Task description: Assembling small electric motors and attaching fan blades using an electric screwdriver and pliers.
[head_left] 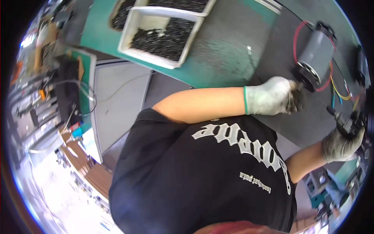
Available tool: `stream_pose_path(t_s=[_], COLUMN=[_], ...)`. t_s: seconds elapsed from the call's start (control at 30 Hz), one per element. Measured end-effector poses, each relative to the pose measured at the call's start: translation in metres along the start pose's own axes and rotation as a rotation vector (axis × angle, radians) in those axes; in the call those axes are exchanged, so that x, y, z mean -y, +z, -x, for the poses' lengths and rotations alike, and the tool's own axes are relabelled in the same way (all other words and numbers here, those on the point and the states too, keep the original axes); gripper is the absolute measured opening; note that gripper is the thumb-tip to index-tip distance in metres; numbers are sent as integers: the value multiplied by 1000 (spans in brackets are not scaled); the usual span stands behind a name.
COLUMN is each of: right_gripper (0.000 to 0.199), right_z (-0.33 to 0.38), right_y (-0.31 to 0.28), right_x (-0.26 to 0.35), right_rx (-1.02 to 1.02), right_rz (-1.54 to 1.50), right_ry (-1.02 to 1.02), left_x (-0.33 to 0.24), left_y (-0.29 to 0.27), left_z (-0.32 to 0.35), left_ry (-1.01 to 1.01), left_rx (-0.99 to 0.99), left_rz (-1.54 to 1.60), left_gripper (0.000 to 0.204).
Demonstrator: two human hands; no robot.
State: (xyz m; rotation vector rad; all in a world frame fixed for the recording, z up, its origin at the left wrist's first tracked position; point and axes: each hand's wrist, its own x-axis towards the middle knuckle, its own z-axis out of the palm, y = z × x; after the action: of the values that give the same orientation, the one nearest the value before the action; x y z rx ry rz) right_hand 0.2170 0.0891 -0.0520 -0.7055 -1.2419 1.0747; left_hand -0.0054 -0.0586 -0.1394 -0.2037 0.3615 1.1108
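Observation:
My left hand (274, 96), in a white knitted glove with blackened fingertips, is closed at the shaft end of a grey cylindrical motor (316, 54). The motor has black end caps and lies tilted on the dark mat, with red wires (295, 43) looping beside it. At the far right, my right hand (342, 146), also gloved, is bent around dark parts at the picture's rim. What exactly it grips I cannot make out. Between the hands and the motor, yellow wire (340, 93) and two teal strips (336, 97) lie on the mat.
White bins (124, 43) of small black parts stand on the green bench top (218, 74) at upper left. Another dark cylinder (361, 66) is at the right rim. A grey panel (120, 101) stands left of me, beyond it cluttered shelves. A small white-tipped cable (249, 50) lies on the bench.

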Motion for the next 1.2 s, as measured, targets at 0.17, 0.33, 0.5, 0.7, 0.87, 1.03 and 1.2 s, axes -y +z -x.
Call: stream_pose_path(t_s=[0.17,0.33,0.5,0.7,0.87,1.03,1.2], right_gripper=[27,24,26,36,36,31,26], right_z=[35,41,42,54,58,50,42], right_y=[-9,-13,-12,20,36,59,69], right_x=[-25,-25,-28,-16,-2,20,24], right_rx=[157,-162,-152,-201,-149,-13,103], right_rz=[337,152,159,194,9,-415,-583], right_ry=[-232,17,1,66,176,309,335], left_x=[-63,-160,-169,-160,-127,-72,-23], left_y=[8,-32,-54,-55,-15,3,26], left_z=[123,235,235,239,215,162,61], left_ry=[1174,626,436,810,1053,954,424], left_rx=[-460,-1713,-1627,-1488,-1448,-383,156], left_rz=[-2006,-2115,-2191,-2200,-1980,-991,-285], left_gripper=[16,24,24,33,21,22,19])
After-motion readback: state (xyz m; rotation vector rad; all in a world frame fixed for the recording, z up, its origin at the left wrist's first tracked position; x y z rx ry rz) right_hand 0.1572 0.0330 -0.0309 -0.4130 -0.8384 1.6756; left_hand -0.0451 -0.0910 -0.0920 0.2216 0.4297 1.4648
